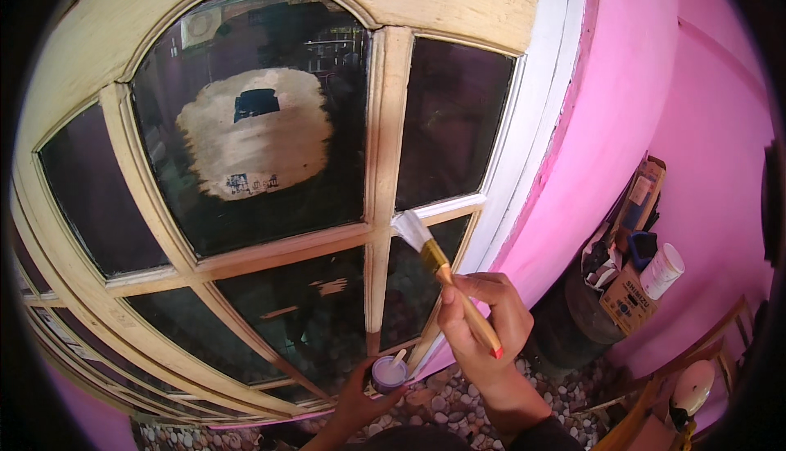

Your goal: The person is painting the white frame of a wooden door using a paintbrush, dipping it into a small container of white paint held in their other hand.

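Observation:
My right hand point(501, 332) grips a paintbrush point(435, 256) by its wooden handle, which has a red end. The brush's white-coated bristles touch a crossbar of the cream wooden window frame point(389, 124), beside the middle upright. White paint covers the crossbar to the right of the bristles and the frame's right edge. Lower down, my left hand point(358, 408) is closed around a small cup point(388, 377) of whitish paint. A pale stick point(399, 357) leans in the cup. Dark glass panes point(454, 115) fill the frame, and the large arched one carries a pale smeared patch point(262, 144).
A pink wall point(630, 66) borders the frame on the right. Against it stands a dark barrel point(565, 328) topped with a cardboard box point(629, 299) and a white tub point(661, 271). Pebbles point(458, 394) cover the ground. Wooden furniture point(647, 402) stands at lower right.

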`<state>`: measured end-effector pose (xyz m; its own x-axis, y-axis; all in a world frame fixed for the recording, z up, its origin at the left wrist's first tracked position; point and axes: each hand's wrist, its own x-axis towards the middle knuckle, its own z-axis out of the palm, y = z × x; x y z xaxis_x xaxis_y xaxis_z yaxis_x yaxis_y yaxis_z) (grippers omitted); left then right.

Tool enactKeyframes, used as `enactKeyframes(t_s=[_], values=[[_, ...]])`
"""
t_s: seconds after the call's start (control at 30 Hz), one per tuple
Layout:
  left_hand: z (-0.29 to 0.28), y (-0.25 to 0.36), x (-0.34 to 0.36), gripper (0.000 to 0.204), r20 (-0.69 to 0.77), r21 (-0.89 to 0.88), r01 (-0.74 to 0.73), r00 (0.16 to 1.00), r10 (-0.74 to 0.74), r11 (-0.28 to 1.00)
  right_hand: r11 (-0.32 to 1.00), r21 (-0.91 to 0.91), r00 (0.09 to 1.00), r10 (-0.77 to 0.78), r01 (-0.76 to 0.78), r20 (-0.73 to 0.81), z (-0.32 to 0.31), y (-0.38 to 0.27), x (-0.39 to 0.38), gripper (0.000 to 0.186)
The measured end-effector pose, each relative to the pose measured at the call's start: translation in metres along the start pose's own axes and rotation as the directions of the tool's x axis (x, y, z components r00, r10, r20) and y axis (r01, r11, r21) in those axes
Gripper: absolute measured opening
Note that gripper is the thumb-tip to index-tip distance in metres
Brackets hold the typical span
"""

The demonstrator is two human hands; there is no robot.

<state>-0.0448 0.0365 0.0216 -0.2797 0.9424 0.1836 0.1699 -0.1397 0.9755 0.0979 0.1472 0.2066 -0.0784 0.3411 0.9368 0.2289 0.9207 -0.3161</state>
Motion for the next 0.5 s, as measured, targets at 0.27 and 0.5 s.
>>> enactKeyframes(t_s=[0.27,0.5], values=[[0.005,-0.001,0.002,0.08,-0.024,-0.002,-0.013,1.0,0.013,1.0,0.985,-0.036,0.979,0.166,-0.171,-0.122,-0.019,0.025,-0.004,0.016],[0.008,-0.003,0.0,0.082,-0.017,0.028,0.01,1.0,-0.009,1.0,1.0,0.021,1.0,-0.014,0.014,-0.017,-0.007,0.012,0.001,0.022]])
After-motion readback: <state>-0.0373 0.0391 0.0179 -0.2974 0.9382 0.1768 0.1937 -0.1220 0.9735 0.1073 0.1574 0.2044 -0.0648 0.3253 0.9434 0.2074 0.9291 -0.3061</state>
